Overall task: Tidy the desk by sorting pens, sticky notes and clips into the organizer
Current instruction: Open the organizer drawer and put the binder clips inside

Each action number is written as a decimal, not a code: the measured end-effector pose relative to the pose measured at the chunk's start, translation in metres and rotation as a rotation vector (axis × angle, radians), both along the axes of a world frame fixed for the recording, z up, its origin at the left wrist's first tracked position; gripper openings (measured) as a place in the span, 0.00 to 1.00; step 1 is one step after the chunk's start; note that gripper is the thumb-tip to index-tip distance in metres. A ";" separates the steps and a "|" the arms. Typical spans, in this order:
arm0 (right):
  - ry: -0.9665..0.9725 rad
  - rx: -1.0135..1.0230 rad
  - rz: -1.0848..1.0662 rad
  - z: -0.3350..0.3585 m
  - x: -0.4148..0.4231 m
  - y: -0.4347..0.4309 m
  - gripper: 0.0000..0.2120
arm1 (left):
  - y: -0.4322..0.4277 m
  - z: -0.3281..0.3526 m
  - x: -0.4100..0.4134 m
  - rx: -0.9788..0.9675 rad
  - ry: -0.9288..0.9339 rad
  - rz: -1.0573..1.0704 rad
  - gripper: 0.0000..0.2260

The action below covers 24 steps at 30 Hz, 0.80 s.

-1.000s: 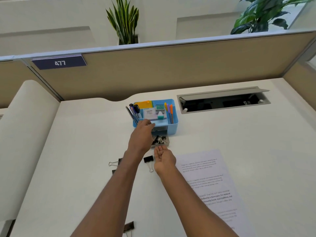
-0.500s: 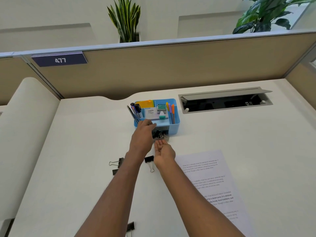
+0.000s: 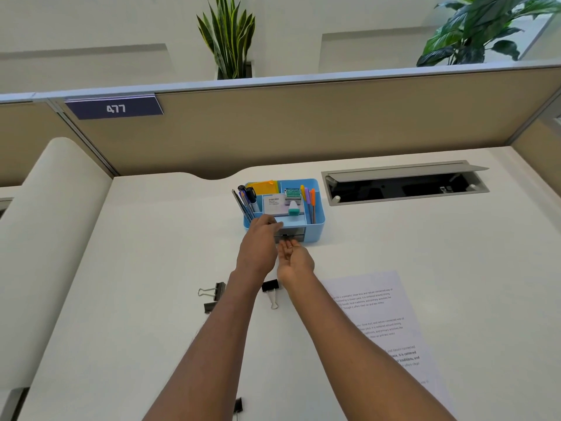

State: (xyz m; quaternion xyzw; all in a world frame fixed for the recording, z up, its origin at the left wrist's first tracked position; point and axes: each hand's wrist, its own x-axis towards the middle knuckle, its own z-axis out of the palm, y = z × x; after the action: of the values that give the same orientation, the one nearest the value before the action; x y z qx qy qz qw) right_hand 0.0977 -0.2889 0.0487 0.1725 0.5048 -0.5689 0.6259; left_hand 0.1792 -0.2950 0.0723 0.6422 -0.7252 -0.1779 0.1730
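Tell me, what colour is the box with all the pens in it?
Light blue; the organizer shows best in the head view.

Office cubicle: numbered partition (image 3: pixel 273 129), white desk (image 3: pixel 151 268), cable hatch (image 3: pixel 403 183).

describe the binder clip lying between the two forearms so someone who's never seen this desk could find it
Start at the blue organizer near the back of the white desk, then come toward the person. Just behind the right hand lies a black binder clip. Unlike the clips left of the left forearm, it lies alone, its wire handles pointing toward the person.
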 end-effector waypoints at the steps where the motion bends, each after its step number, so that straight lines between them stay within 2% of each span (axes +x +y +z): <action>1: 0.019 0.004 0.016 -0.001 0.001 0.001 0.15 | 0.000 0.000 0.000 0.004 0.002 0.000 0.27; 5: 0.120 0.026 0.123 -0.002 0.005 0.002 0.09 | -0.001 -0.001 0.001 0.015 0.010 -0.004 0.28; 10: 0.061 0.003 0.208 0.005 0.011 0.000 0.02 | -0.002 0.000 0.002 0.023 0.048 0.005 0.23; 14: -0.071 -0.034 0.178 0.005 0.015 0.000 0.10 | -0.003 0.001 0.001 0.028 0.066 0.030 0.21; 18: -0.094 -0.057 0.151 0.002 0.015 0.003 0.09 | -0.003 0.001 0.002 0.026 0.055 0.025 0.22; 24: -0.243 -0.109 0.043 0.006 0.016 -0.002 0.18 | -0.003 0.000 0.001 0.033 0.070 0.049 0.18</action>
State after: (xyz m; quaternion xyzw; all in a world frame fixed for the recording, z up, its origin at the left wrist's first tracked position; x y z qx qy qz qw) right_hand 0.1138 -0.2906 0.0547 0.1948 0.3970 -0.5569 0.7030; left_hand 0.1801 -0.2978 0.0724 0.6560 -0.6997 -0.2080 0.1919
